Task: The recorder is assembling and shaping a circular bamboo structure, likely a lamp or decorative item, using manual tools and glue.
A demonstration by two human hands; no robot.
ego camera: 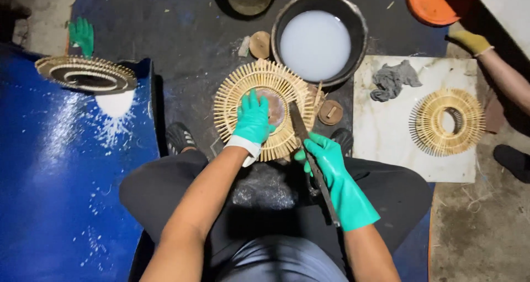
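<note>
A round wreath of pale bamboo sticks (pixel 237 91) lies on the dark floor in front of me. My left hand (pixel 253 120), in a green glove, presses flat on its inner ring, fingers spread. My right hand (pixel 330 161), also gloved in green, grips a long dark knife (pixel 301 128) whose blade rests against the wreath's right edge; its handle runs back along my forearm.
A black basin of milky liquid (pixel 315 44) stands behind the wreath, with two small wooden discs (pixel 260 43) near it. A second bamboo wreath (pixel 448 122) and a grey rag (pixel 393 78) lie on a white slab (pixel 386 144) at right. Another person's gloved arm (pixel 486 55) reaches in at upper right. A blue drum (pixel 61 177) is at left.
</note>
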